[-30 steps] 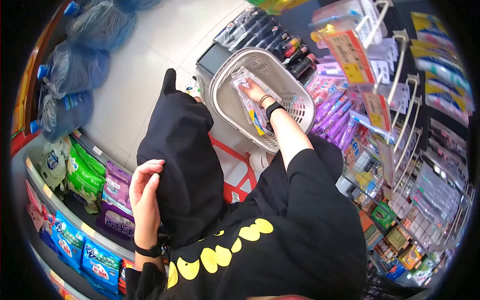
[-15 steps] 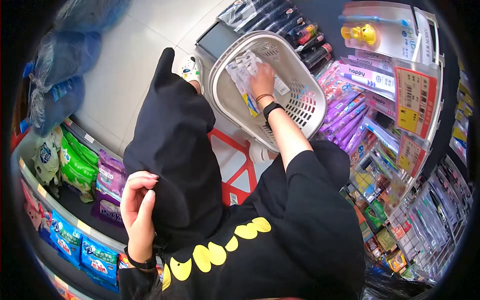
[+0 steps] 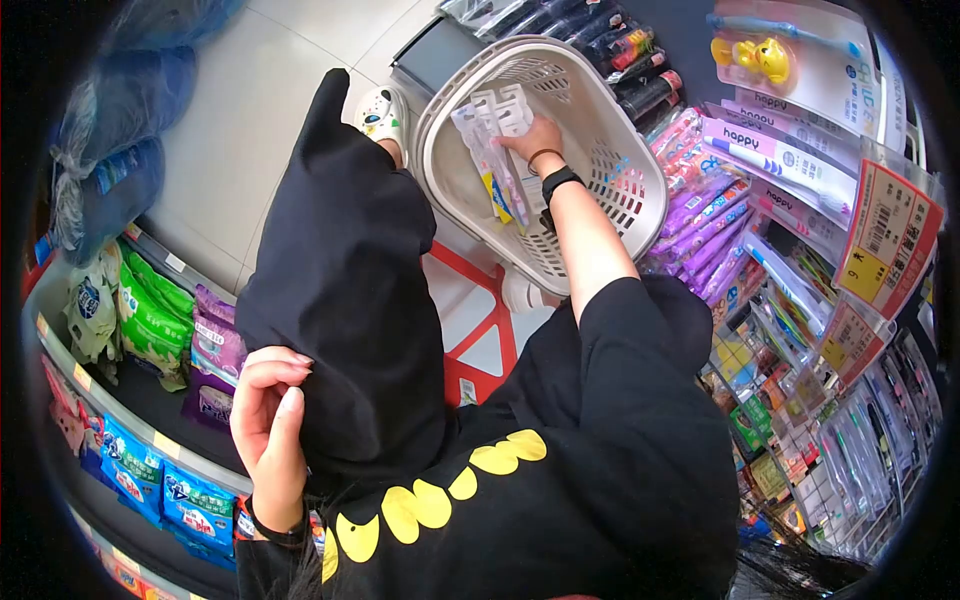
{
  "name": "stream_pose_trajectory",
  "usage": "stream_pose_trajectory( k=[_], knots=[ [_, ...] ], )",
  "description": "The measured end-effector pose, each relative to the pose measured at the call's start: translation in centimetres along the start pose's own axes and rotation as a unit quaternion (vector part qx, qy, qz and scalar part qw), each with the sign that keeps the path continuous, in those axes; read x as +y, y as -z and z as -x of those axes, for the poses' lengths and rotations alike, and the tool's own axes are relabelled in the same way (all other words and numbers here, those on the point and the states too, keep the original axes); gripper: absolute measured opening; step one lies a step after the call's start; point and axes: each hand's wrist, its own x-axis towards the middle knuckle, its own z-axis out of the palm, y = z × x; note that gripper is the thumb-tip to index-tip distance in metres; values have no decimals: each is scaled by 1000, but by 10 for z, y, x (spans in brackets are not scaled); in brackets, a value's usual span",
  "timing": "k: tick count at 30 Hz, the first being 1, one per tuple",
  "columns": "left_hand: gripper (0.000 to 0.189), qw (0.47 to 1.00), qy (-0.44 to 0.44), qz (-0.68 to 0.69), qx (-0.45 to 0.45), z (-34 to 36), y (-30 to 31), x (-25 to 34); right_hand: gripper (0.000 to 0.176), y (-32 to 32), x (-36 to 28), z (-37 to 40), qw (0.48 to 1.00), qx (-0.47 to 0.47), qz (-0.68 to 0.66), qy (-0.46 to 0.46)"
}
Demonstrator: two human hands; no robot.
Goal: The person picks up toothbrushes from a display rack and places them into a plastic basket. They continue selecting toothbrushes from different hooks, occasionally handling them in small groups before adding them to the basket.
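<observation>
A light grey plastic basket (image 3: 432,165) with slotted walls stands in front of me, slightly tilted in view. My right hand (image 3: 537,140) reaches into it, fingers closed on the edge of a clear-and-white toothbrush pack (image 3: 512,108). Beside that pack, other long packs (image 3: 492,185) with blue and yellow ends lean together inside the basket. My left hand (image 3: 273,420) hovers by my black-clothed knee, loosely curled, thumb apart from the fingers and nothing in it.
Hanging toothbrushes (image 3: 780,165) with price tags (image 3: 885,230) crowd the right rack, above purple packs (image 3: 705,235). Shelves on the left hold green bags (image 3: 155,315) and blue bags (image 3: 195,510). Wrapped water jugs (image 3: 125,190) stand at upper left. Red floor marking (image 3: 470,345) shows below the basket.
My right hand has shifted up and right inside the basket, and the packs beneath it now stand more upright and show more. The view has shifted slightly; my left hand stays by the knee.
</observation>
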Motion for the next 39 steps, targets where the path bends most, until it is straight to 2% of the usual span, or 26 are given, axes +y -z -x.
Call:
stream_pose_trajectory(
  k=[1,2,4,5,7,8,9,11,12,14,15,17,18,19,21,22,24,28,30,31,33,34,35,37,38,39],
  knots=[
    [15,1000,-4,-2,0,0,0,0,78,2,-3,6,998,41,17,33],
    [15,1000,-4,-2,-1,0,0,0,78,2,-6,11,998,41,17,32],
    [15,1000,3,-1,-2,0,0,2,57,3,-9,25,987,157,-26,-20],
    [15,1000,2,0,-2,0,-1,1,57,7,-12,33,987,158,-25,-20],
    [15,1000,-5,4,5,1,-2,-1,41,15,-12,51,971,208,118,7],
    [15,1000,-7,7,3,1,-2,-2,51,18,-10,56,979,177,94,20],
    [15,1000,-11,1,2,1,-1,-3,51,18,-7,58,979,179,96,19],
    [15,1000,-15,-6,3,2,0,-4,62,7,-6,59,961,237,144,24],
    [15,1000,-13,-2,3,2,-1,-4,62,-2,-3,56,961,235,144,25],
    [14,1000,-11,3,1,3,-1,-4,68,-26,9,48,966,243,79,-38],
    [14,1000,-11,4,-1,3,-1,-4,68,-41,15,48,966,244,80,-38],
    [14,1000,-14,7,0,2,0,-4,66,-60,21,45,948,287,82,-114],
    [14,1000,-13,2,-7,2,0,-4,59,-56,17,53,932,332,116,-82],
    [14,1000,-12,-4,-13,2,2,-4,59,-42,14,54,933,332,115,-81],
    [14,1000,-12,-3,-11,2,3,-5,47,-8,5,55,969,229,1,97],
    [14,1000,-11,0,-11,2,3,-6,47,-7,-1,48,969,226,-1,97],
    [14,1000,-11,2,-16,2,3,-7,37,-7,-9,23,974,148,-109,135],
    [14,1000,-12,13,-17,0,3,-6,40,-22,-35,-16,960,205,-108,158],
    [14,1000,-7,14,-16,0,2,-3,47,-12,-56,-18,983,173,-44,47],
    [14,1000,-4,16,-17,-1,2,-3,47,-11,-61,-23,983,172,-45,49],
    [15,1000,-6,14,-15,-3,3,-3,50,-6,-67,-32,996,66,-41,34],
    [15,1000,-8,14,-15,-3,3,-3,40,-8,-68,-35,991,47,-121,21],
    [15,1000,-7,16,-15,-3,3,-4,40,-8,-64,-35,992,46,-119,20],
    [15,1000,-9,22,-13,-2,3,-4,31,2,-65,-18,958,112,-240,109],
    [15,1000,-9,24,-12,-2,3,-4,25,6,-64,-10,948,150,-237,150],
    [15,1000,-9,20,-13,-1,2,-4,25,11,-65,-1,948,150,-236,151]
  ],
)
